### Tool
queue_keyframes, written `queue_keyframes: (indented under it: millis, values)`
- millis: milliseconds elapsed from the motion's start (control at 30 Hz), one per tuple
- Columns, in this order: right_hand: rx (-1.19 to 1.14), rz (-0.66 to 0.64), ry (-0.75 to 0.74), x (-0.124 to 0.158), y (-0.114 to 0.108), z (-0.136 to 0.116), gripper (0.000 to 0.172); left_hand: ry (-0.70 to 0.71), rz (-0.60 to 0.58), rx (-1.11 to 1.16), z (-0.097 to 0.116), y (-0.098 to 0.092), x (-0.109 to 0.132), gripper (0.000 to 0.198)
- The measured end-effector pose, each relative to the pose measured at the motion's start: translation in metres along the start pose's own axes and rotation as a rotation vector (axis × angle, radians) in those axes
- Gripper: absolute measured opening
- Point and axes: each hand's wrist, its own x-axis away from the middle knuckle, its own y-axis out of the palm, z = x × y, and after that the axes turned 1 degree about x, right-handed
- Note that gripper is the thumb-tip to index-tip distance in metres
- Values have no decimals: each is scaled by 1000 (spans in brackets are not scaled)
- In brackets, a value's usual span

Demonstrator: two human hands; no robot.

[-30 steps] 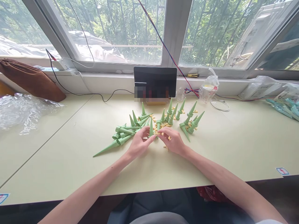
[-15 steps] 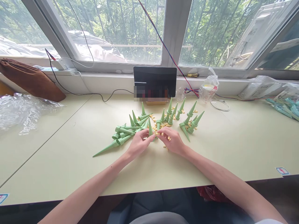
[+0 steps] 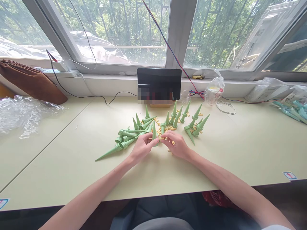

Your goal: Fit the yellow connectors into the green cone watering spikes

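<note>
My left hand [image 3: 144,146] is closed around the lower part of a green plastic watering spike [image 3: 154,131], which points upward. Against its right side my right hand [image 3: 176,143] pinches a small yellow valve piece [image 3: 161,138]; the fingers hide most of it. Both hands are close together over the table. To the left lies a pile of green spikes [image 3: 129,133], some on their sides. Beyond and to the right stand several spikes with yellow pieces fitted [image 3: 196,111]. Loose yellow pieces [image 3: 170,128] lie just behind my fingers.
A tablet [image 3: 159,81] leans at the back of the pale table [image 3: 72,179]. Crumpled clear plastic [image 3: 26,115] and a brown pouch [image 3: 33,83] lie left. A bagged cup [image 3: 214,91] and a coiled white cable [image 3: 225,108] sit back right, with bagged turquoise items [image 3: 294,110] farther right.
Hardly anything differs. The upright spike between my hands has tilted or shifted very slightly, and both hands stay in the same place.
</note>
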Motion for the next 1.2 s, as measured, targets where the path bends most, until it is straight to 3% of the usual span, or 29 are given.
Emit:
queue_keyframes:
  millis: [367,633,1200]
  values:
    - [4,-7,-7,0,1,2,16,-66,-41,39,1,0,1,29]
    - [-2,20,-20,1,1,0,10,-61,-43,68,-4,-1,0,28]
    - [20,3,-23,0,1,1,16,-69,-50,61,-4,-2,0,27]
